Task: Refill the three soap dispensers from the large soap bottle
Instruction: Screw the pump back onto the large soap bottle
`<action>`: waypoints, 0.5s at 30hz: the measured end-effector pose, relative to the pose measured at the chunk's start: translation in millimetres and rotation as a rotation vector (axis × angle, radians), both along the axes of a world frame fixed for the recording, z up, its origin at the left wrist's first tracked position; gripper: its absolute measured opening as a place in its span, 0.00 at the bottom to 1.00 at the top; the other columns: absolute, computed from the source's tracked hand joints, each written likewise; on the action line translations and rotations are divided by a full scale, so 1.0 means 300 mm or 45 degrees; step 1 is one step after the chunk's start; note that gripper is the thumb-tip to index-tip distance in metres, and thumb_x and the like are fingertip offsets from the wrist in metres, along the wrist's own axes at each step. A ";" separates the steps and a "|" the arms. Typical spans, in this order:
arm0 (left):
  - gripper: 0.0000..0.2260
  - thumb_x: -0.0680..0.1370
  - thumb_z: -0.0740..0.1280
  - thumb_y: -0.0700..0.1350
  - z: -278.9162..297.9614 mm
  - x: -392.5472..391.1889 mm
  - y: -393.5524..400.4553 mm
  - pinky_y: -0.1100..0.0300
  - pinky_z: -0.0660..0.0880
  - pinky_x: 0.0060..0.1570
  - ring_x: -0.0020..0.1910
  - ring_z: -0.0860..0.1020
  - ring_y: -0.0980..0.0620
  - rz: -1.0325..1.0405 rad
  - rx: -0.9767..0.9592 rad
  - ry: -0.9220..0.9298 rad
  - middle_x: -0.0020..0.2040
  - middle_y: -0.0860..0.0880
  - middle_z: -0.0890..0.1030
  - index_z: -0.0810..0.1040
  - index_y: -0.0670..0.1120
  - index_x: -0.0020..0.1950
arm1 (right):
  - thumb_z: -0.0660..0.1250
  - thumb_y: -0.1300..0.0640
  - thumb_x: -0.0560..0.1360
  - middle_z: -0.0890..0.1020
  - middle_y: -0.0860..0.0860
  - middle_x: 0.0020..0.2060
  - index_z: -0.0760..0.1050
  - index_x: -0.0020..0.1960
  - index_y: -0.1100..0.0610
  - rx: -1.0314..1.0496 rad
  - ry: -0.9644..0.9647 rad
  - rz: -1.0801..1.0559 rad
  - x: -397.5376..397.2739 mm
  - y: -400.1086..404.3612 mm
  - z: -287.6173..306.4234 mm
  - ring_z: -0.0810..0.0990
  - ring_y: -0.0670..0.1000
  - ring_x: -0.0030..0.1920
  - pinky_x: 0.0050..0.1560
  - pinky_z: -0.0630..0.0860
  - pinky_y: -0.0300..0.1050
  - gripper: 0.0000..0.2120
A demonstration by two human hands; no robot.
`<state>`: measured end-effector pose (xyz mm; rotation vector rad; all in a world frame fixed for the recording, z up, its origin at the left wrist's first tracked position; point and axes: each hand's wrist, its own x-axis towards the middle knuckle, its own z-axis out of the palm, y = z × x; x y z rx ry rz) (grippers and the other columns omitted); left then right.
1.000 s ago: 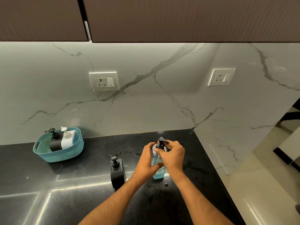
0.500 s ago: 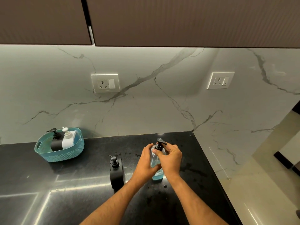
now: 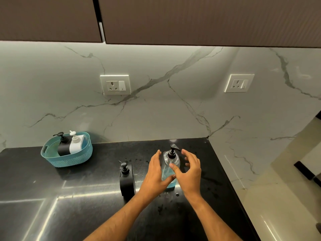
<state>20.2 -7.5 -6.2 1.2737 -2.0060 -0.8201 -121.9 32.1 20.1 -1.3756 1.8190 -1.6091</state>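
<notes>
left hand (image 3: 155, 173): fingers straight, grip loose | right hand (image 3: 190, 172): fingers spread, relaxed, holding nothing

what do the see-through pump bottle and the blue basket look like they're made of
Clear bottle: likely transparent glossy plastic, since the blue liquid low inside shows through; glass can't be ruled out. Its pump looks like black plastic.
Basket: likely moulded teal plastic, with a woven-pattern lower wall and a smooth rim with a handle slot.

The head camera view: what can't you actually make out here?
- Clear dispenser: its lower body is hidden behind the left hand and right hand.
- Two dispensers in the blue basket: their bases are hidden by its wall.
- Large soap bottle: not in view.
- Black dispenser: its fill level is unreadable, since its body is opaque.
</notes>
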 end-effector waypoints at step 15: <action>0.48 0.76 0.72 0.63 -0.049 0.193 0.167 0.58 0.58 0.80 0.82 0.54 0.59 0.003 0.019 0.042 0.83 0.52 0.54 0.47 0.49 0.85 | 0.81 0.57 0.70 0.78 0.50 0.57 0.77 0.63 0.57 -0.248 0.088 0.044 0.196 0.133 -0.016 0.79 0.51 0.56 0.53 0.78 0.36 0.24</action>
